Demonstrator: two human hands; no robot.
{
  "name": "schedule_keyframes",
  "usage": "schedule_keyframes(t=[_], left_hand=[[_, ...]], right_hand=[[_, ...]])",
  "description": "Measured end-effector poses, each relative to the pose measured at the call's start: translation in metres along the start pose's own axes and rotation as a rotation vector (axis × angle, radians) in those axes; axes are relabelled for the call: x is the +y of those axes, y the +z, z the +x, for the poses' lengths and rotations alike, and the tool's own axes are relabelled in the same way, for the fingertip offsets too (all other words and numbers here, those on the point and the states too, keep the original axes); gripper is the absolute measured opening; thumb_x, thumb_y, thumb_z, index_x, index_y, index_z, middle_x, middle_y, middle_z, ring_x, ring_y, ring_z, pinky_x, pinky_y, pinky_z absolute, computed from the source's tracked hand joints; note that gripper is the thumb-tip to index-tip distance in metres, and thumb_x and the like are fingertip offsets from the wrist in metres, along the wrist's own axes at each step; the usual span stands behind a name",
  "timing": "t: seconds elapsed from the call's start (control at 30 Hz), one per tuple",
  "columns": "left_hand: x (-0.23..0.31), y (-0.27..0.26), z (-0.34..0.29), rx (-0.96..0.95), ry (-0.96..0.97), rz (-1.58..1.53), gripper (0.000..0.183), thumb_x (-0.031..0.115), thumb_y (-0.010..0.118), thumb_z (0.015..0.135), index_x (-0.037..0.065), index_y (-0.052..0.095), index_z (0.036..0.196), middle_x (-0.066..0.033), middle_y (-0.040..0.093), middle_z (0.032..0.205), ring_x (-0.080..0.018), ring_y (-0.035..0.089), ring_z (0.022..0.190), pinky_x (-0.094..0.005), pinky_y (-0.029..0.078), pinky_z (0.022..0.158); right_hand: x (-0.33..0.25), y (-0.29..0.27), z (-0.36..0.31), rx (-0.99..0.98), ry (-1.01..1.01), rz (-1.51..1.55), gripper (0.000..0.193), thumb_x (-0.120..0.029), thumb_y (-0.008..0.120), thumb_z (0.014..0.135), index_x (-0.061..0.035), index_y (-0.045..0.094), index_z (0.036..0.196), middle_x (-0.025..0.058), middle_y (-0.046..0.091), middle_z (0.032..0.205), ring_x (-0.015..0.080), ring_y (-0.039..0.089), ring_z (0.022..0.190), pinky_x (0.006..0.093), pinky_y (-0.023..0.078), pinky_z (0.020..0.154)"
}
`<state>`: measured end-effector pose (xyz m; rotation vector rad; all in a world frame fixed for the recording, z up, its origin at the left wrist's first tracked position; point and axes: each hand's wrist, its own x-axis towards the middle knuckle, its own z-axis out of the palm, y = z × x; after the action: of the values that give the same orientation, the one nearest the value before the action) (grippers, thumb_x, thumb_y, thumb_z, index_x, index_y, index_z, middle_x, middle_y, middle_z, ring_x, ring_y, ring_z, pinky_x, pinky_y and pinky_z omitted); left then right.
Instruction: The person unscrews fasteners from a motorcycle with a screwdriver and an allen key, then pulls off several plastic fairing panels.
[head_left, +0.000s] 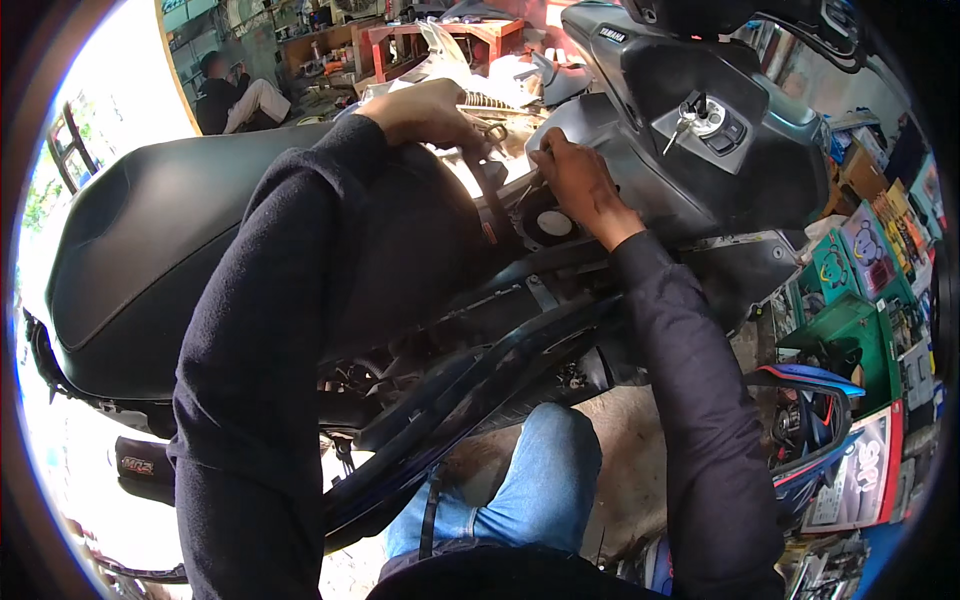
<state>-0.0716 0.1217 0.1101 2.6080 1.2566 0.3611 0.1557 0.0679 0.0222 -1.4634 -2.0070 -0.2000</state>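
Before me stands a scooter with a long black seat (150,230) and a dark front panel with keys (683,128) in its ignition. Over the seat's front end reaches my left hand (428,112), its fingers curled and closed near a small metal ring (496,132) and a dark strip (490,190) running down beside the seat. What it grips is unclear. My right hand (582,185) is closed in a pinch above the scooter's centre; whatever is between the fingertips is hidden. Just below it is a round pale disc (553,223) in a dark recess.
A loose long dark body panel (470,375) lies along the scooter's near side, above my jeans-clad leg (550,470). Green boxes (850,345) and parts crowd the right. Behind are a red bench (440,40) and a seated person (240,95) at far left.
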Motion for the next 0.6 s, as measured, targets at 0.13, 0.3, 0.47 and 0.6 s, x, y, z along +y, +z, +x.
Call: schedule_keyframes(t=[0.13, 0.3, 0.47, 0.6], left_hand=[[0.003, 0.003, 0.012, 0.004, -0.042, -0.004, 0.045, 0.02, 0.07, 0.064, -0.002, 0.066, 0.104, -0.0163, 0.068, 0.087, -0.021, 0.063, 0.075, -0.0327, 0.049, 0.069], [0.001, 0.002, 0.013, -0.018, -0.028, -0.053, 0.046, 0.019, 0.067, 0.065, -0.002, 0.066, 0.106, -0.0177, 0.068, 0.088, -0.0214, 0.063, 0.076, -0.0321, 0.049, 0.071], [-0.002, 0.004, 0.014, 0.001, -0.028, -0.036, 0.047, 0.02, 0.067, 0.066, -0.002, 0.066, 0.108, -0.0186, 0.068, 0.089, -0.0223, 0.063, 0.077, -0.0323, 0.049, 0.072], [-0.007, 0.01, 0.017, 0.045, -0.001, -0.067, 0.037, 0.019, 0.067, 0.068, -0.004, 0.065, 0.096, -0.0153, 0.066, 0.082, -0.0198, 0.061, 0.071, -0.0317, 0.048, 0.066]], right_hand=[[0.006, -0.004, -0.001, -0.039, 0.049, 0.036, 0.024, -0.025, 0.053, 0.093, -0.0019, 0.051, 0.099, 0.0204, 0.065, 0.081, 0.0409, 0.062, 0.082, 0.0463, 0.046, 0.071], [0.007, -0.005, -0.001, -0.022, 0.035, -0.006, 0.023, -0.024, 0.053, 0.093, -0.0015, 0.051, 0.099, 0.0215, 0.064, 0.083, 0.0419, 0.061, 0.084, 0.0472, 0.046, 0.072], [0.002, -0.008, -0.002, -0.034, 0.032, 0.017, 0.024, -0.024, 0.053, 0.093, -0.001, 0.051, 0.099, 0.0226, 0.063, 0.085, 0.0428, 0.06, 0.085, 0.0481, 0.045, 0.072], [-0.001, -0.009, -0.003, -0.062, -0.05, 0.011, 0.022, -0.021, 0.053, 0.093, -0.0012, 0.05, 0.1, 0.0226, 0.063, 0.087, 0.0428, 0.059, 0.087, 0.0485, 0.045, 0.071]])
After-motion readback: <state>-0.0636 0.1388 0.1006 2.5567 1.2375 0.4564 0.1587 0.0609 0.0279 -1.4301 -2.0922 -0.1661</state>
